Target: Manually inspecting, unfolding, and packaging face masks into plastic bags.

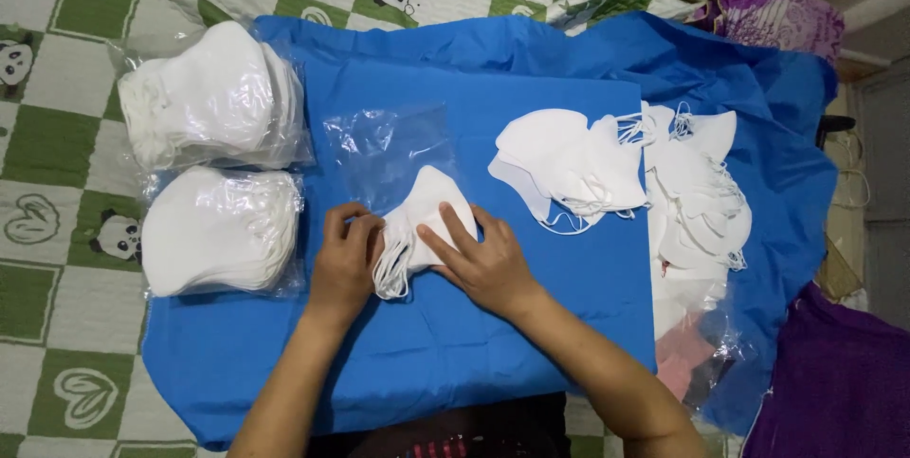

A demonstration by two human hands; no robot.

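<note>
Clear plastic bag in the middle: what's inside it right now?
The clear bag shows blue cloth through most of it. The white mask stack under both hands meets its lower edge; whether it is inside is unclear.

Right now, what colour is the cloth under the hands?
Plain blue cloth, seen best in the head view; it lies over a green and white checked cover.

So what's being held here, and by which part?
A small stack of white masks: the left hand pinches its ear-loop end, while the right hand presses flat on its body. It rests on the blue cloth.
</note>
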